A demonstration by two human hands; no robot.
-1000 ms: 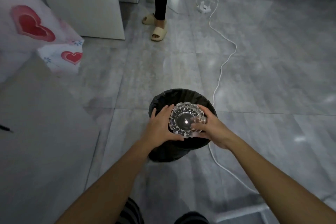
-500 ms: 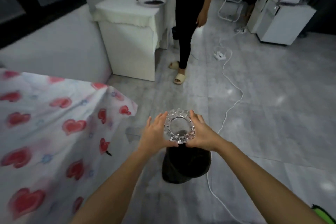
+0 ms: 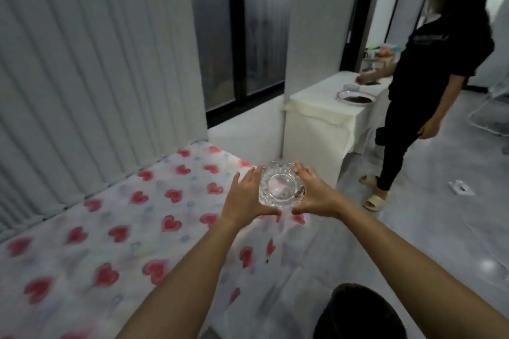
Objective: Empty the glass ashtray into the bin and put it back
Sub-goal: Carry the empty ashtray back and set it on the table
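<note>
- Glass ashtray point(image 3: 281, 184) sits in the air between both hands, held level with its bowl facing up, above the near edge of a table covered with a heart-print cloth point(image 3: 115, 231).
- Left hand point(image 3: 245, 197) presses its palm and fingers against the ashtray's left side; right hand point(image 3: 314, 192) clasps the right side, thumb under the rim. Both are gripping it.
- No brand, label or readable writing shows on the ashtray or anywhere else; the picture is somewhat blurred.
- Cloth is white with red hearts and faint blue marks, and drapes over the table's edge toward the grey tiled floor point(image 3: 440, 217).
- Black bin point(image 3: 360, 314) shows at the bottom of the view, below the right forearm, well apart from the ashtray.
- Pale vertical blinds point(image 3: 91, 58) hang behind the table, beside a dark-framed window point(image 3: 242, 30).
- Another person in black clothes point(image 3: 429, 85) stands at a white cabinet point(image 3: 316, 129) that bears a plate point(image 3: 356, 98).
- Compared with half a second ago, the view has swung up and left: the ashtray was above the bin then, and now it is over the cloth, with the bin nearer the lower edge.
</note>
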